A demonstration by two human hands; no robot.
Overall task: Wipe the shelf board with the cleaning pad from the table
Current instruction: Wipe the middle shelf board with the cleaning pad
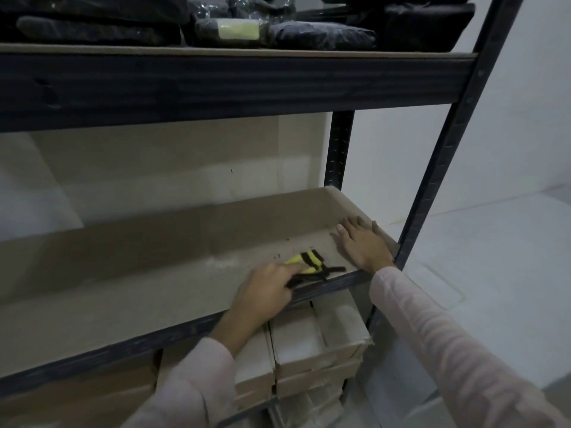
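Wipe is underway, pad's on the board already. My left hand (265,291) presses the cleaning pad (309,264) flat onto the shelf board (139,279), fingers closed over its near end. The pad is yellow with black strips and sits near the board's front edge, toward the right end. My right hand (364,245) lies open and flat on the board's right end, holding nothing, just bracing, close beside the pad.

Can't judge from the surface how much is actually clean; dim light, a few dark specks just behind the pad. My guess: the long left stretch and the back edge are left to do.

Board itself is bare, nothing to move. Constraints: front rail (324,285) at the front edge, right upright (438,168) just past my right hand, upper shelf (216,88) overhead with dark packed bundles (321,35). Cardboard boxes (318,344) stacked below, not in the way.
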